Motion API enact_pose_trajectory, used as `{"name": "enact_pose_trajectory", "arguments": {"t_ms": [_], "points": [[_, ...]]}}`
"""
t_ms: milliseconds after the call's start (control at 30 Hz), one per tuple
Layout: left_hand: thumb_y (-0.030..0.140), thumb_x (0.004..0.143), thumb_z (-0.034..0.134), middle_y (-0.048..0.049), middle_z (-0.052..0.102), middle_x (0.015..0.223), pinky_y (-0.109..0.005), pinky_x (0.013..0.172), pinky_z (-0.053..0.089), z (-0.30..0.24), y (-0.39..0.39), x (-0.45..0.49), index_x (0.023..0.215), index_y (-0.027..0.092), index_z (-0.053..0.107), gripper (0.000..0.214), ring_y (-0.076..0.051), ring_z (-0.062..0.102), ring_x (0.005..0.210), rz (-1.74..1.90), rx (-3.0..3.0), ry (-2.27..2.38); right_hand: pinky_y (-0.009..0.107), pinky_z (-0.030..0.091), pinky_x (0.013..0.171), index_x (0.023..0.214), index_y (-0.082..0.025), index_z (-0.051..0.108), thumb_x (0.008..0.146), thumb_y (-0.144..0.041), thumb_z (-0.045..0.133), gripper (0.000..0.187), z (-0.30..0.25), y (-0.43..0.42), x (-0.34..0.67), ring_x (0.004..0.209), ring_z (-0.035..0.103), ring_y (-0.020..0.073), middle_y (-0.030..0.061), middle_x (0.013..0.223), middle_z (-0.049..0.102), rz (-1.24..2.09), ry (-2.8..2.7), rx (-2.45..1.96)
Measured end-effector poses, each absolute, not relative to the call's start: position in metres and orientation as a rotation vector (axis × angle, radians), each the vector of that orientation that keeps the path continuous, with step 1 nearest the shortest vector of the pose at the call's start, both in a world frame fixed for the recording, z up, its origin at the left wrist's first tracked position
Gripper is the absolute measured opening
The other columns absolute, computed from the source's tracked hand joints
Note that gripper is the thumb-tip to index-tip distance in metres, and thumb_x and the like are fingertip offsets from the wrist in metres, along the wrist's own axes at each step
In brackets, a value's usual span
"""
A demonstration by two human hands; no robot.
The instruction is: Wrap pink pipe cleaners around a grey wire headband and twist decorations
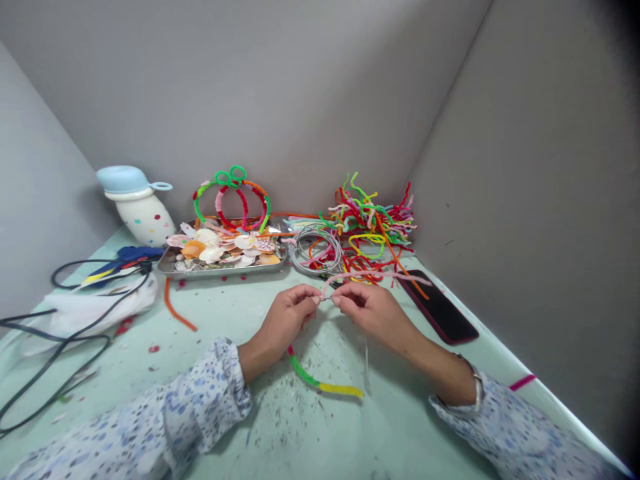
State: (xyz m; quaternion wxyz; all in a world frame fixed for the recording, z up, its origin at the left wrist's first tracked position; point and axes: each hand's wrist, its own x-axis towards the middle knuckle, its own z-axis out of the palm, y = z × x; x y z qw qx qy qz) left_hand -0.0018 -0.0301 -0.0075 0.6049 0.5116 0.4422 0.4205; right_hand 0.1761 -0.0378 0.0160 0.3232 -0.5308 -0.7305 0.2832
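My left hand is closed in a pinch on a wire whose covered part, wrapped in red, green and yellow pipe cleaner, curves out below the hand. A pale pink pipe cleaner rises from the left fingertips and stretches to the right, behind my right hand. My right thumb and finger pinch the short bare grey wire between the two hands. A thin pale strand hangs below the right hand. How the pink piece is fixed at the fingertips is hidden.
Behind the hands stand a metal tray of shells, a wire coil and a pile of pipe cleaners. A phone lies right. To the left are a bottle, black cable and plastic bag.
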Motion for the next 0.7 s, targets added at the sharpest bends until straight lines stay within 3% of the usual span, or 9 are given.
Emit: {"name": "enact_pose_trajectory", "arguments": {"t_ms": [233, 700], "points": [[0.029, 0.078, 0.06, 0.003, 0.053, 0.062, -0.019, 0.043, 0.029, -0.012, -0.029, -0.004, 0.077, 0.015, 0.059, 0.014, -0.005, 0.04, 0.046, 0.949, 1.122, 0.912, 0.022, 0.039, 0.056, 0.085, -0.018, 0.069, 0.085, -0.025, 0.056, 0.015, 0.004, -0.039, 0.17, 0.06, 0.052, 0.0117, -0.001, 0.068, 0.063, 0.76, -1.825, -1.32], [0.026, 0.075, 0.062, 0.0037, 0.054, 0.059, -0.018, 0.043, 0.029, -0.013, -0.028, -0.003, 0.076, 0.015, 0.06, 0.011, -0.005, 0.041, 0.044, 0.963, 1.106, 0.98, 0.022, 0.038, 0.056, 0.086, -0.019, 0.068, 0.088, -0.026, 0.055, 0.015, -0.005, -0.043, 0.169, 0.058, 0.05, 0.0116, -0.0024, 0.066, 0.059, 0.687, -1.851, -1.297]]}}
